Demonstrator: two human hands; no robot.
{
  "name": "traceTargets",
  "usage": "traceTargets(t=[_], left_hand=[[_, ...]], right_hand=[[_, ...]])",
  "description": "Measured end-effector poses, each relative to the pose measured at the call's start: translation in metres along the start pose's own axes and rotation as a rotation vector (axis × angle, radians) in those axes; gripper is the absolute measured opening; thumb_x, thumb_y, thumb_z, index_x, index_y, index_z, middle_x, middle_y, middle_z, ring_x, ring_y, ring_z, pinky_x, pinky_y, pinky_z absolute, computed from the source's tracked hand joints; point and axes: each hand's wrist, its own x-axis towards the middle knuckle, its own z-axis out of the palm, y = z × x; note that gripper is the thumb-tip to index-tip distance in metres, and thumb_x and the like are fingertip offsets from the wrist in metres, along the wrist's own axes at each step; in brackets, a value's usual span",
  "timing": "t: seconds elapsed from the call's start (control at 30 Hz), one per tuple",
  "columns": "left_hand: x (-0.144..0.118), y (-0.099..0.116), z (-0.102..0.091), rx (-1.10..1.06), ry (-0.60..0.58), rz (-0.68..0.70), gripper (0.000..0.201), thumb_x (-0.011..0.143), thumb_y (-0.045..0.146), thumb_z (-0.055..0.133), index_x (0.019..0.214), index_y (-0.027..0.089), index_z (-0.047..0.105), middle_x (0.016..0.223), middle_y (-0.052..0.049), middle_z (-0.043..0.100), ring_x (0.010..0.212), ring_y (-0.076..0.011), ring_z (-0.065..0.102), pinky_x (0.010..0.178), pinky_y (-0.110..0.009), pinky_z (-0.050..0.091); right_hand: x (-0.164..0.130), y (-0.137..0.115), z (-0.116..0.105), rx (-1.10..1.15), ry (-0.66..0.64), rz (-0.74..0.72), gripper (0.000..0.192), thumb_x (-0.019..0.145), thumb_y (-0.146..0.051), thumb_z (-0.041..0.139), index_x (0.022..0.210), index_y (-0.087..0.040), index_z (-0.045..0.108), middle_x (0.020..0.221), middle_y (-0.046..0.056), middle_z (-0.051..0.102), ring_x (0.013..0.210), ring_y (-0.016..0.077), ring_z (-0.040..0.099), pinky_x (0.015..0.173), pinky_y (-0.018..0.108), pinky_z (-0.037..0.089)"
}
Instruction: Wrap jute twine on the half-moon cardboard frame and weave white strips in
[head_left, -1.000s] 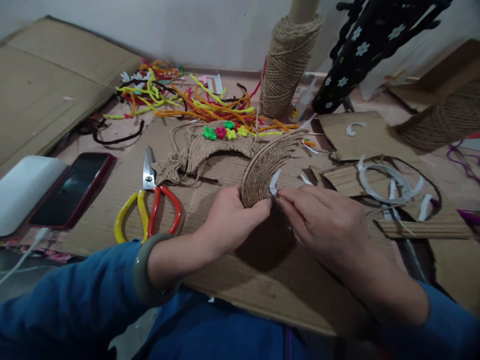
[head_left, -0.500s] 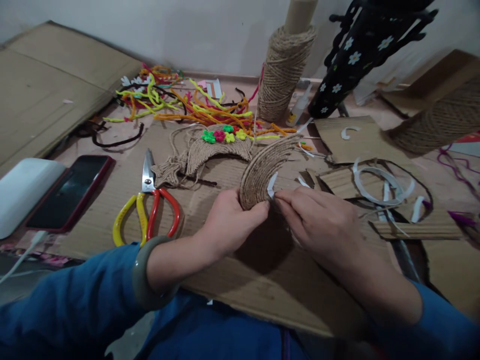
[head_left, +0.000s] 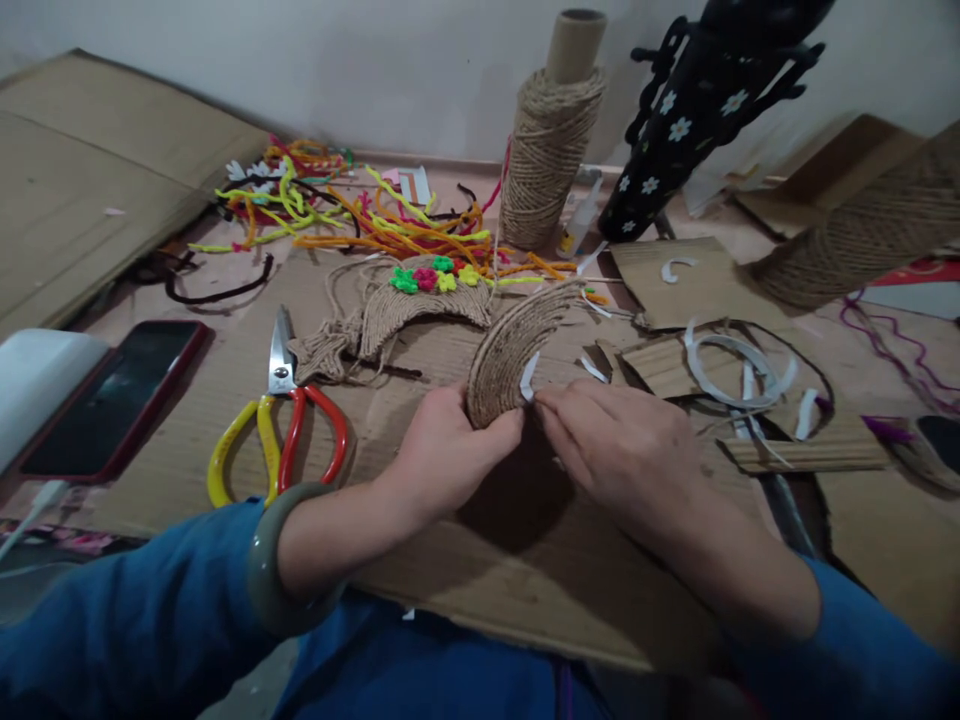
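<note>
Nearest to us are our blue sleeves and a grey-green bangle (head_left: 281, 570) on our left wrist. Our left hand (head_left: 442, 455) is clamped on the near end of a jute arc (head_left: 510, 345), a curved piece wound in twine that stands on edge and sweeps up and away to the right. Our right hand (head_left: 622, 450) comes in from the right, its fingertips pinched together on a white strip (head_left: 529, 375) that sticks out from the arc's inner edge, just beside the left thumb. Both hands rest over a cardboard sheet (head_left: 540, 580) that lies across our lap and the floor.

To the left on that sheet lie scissors (head_left: 281, 420) with one yellow and one red handle, blades pointing away. Further left a phone (head_left: 112, 395), screen dark, lies next to a white case (head_left: 37, 375), touching it as far as we can tell.

Just beyond the arc lies a second jute piece (head_left: 424, 300) with green, pink and yellow flowers along its far edge. To the right are cardboard scraps (head_left: 697, 285) with a white ring (head_left: 739, 365) of peeled backing on them.

Farther off, a pile of pipe cleaners (head_left: 360, 205) in yellow, orange and red sprawls on the floor. Right of it a twine spool (head_left: 547, 150) stands upright on its cardboard core, and a black flowered thing (head_left: 690, 110) leans beside it. Another spool (head_left: 862, 240) lies tilted at far right. No container with contents shows among all this.
</note>
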Motion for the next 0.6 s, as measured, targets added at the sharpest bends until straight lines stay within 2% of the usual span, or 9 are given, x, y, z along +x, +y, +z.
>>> traceTargets(t=[0.13, 0.33, 0.47, 0.6], left_hand=[[-0.0001, 0.0017, -0.0002, -0.006, -0.007, -0.018, 0.011, 0.07, 0.024, 0.061, 0.068, 0.014, 0.064, 0.067, 0.001, 0.061, 0.065, -0.0133, 0.054, 0.062, -0.024, 0.044], [-0.0008, 0.0008, -0.0003, -0.077, -0.027, -0.015, 0.011, 0.071, 0.025, 0.062, 0.066, 0.015, 0.062, 0.063, 0.002, 0.059, 0.062, -0.012, 0.053, 0.06, -0.023, 0.044], [0.0, -0.0002, -0.0012, -0.101, -0.025, -0.011, 0.01, 0.071, 0.024, 0.062, 0.07, 0.014, 0.065, 0.068, 0.001, 0.061, 0.065, -0.0122, 0.054, 0.062, -0.022, 0.045], [0.0005, 0.0003, -0.0005, -0.072, -0.014, -0.021, 0.009, 0.07, 0.023, 0.061, 0.068, 0.015, 0.062, 0.063, 0.003, 0.057, 0.06, -0.0101, 0.049, 0.058, -0.021, 0.043]], right_hand=[[0.0009, 0.0007, 0.0013, 0.022, 0.024, 0.012, 0.019, 0.088, -0.015, 0.051, 0.075, -0.017, 0.064, 0.062, 0.001, 0.064, 0.056, 0.014, 0.057, 0.055, 0.027, 0.036], [-0.001, 0.0043, 0.0037, 0.139, 0.024, 0.05, 0.022, 0.092, -0.017, 0.048, 0.078, -0.017, 0.065, 0.073, 0.003, 0.07, 0.062, 0.0132, 0.061, 0.059, 0.026, 0.038], [-0.0024, 0.0047, 0.0046, 0.15, 0.047, 0.047, 0.02, 0.092, -0.023, 0.05, 0.082, -0.016, 0.067, 0.07, 0.003, 0.069, 0.062, 0.0137, 0.062, 0.06, 0.026, 0.04], [-0.0016, 0.0039, 0.0048, 0.102, 0.048, 0.019, 0.021, 0.092, -0.021, 0.05, 0.08, -0.016, 0.067, 0.066, 0.002, 0.068, 0.059, 0.0137, 0.06, 0.058, 0.026, 0.038]])
